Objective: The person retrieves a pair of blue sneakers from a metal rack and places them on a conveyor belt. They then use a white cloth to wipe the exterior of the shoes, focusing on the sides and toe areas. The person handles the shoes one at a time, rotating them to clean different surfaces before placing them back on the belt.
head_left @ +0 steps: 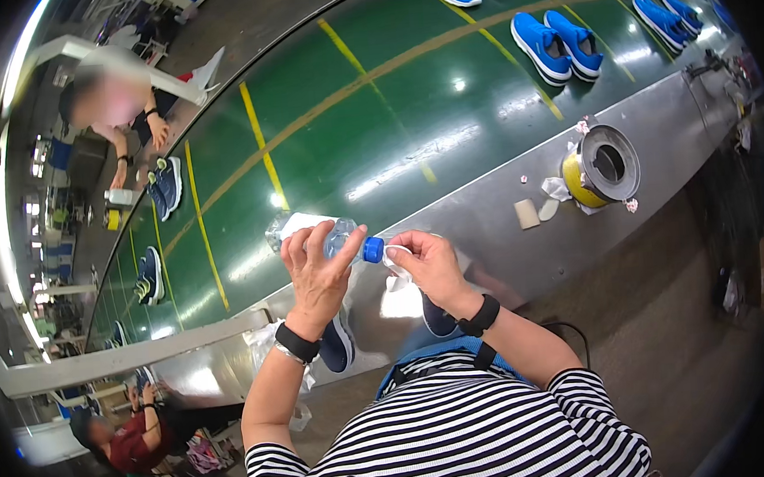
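Observation:
My left hand [321, 274] is wrapped round a clear plastic bottle [339, 238] with a blue cap [372, 249]. The bottle lies tilted over the belt's near edge, its cap toward my right hand. In my right hand [431, 266], thumb and fingers pinch a crumpled white cloth or tissue [396, 257] close beside the cap. Under my hands, at the metal ledge, a dark blue shoe [336, 346] with a white sole sits below my left wrist. A second dark shoe [438, 317] is partly hidden by my right forearm.
A green conveyor belt [305, 146] with yellow lines carries blue shoes [555, 47] at upper right and dark shoes [164, 188] at left. On the metal ledge [507, 256] stand a round metal pot with yellow tape [601, 166] and a beige block [526, 214]. Two people [116, 102] work at left.

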Demonstrator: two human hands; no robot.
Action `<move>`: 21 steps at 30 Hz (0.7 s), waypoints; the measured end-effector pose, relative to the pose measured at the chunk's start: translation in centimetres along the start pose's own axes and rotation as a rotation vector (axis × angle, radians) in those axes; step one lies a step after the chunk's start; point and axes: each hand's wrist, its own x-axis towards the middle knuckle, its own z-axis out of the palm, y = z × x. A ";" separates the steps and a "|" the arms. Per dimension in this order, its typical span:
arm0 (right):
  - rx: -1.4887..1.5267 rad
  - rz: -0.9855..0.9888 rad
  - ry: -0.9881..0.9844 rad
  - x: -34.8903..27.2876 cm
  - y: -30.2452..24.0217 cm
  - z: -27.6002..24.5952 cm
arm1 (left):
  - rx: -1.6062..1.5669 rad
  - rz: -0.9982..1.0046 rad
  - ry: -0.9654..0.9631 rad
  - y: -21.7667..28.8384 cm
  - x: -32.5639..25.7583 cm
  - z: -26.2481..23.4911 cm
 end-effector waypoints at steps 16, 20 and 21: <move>0.180 0.060 0.033 1.1 -2.0 -3.3 | -0.053 -0.026 -0.014 1.2 3.5 1.1; -0.004 -0.013 0.028 0.5 -7.6 -7.5 | -0.276 -0.390 0.146 -2.9 -0.3 0.5; -0.062 -0.008 0.047 -0.1 -8.6 -8.9 | -0.259 -0.456 0.182 -4.5 -2.1 0.2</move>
